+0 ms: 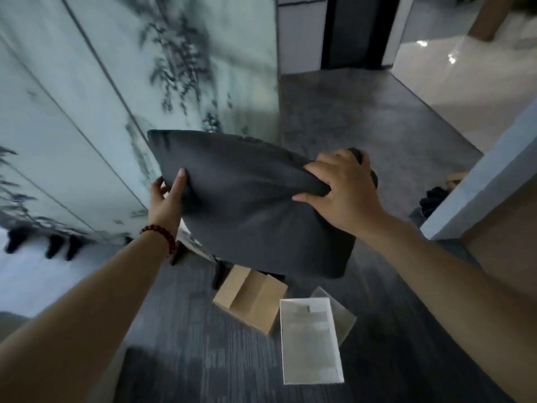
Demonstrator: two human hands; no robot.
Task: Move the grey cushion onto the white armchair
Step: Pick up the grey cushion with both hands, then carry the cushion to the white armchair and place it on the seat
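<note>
The dark grey cushion (247, 205) hangs in the air in front of me, above the floor, held by both hands. My left hand (167, 199) grips its left edge, thumb on the front and fingers behind; a red bead bracelet is on that wrist. My right hand (345, 187) bunches the fabric at the cushion's right side. No white armchair is in view. The picture is blurred by motion.
A pale folding screen (116, 97) painted with dark bamboo stands to the left. On the grey carpet below lie a brown cardboard box (250, 301) and a white open box (309, 338). A light counter or wall edge (479, 181) is at the right, a dark doorway (354, 30) far back.
</note>
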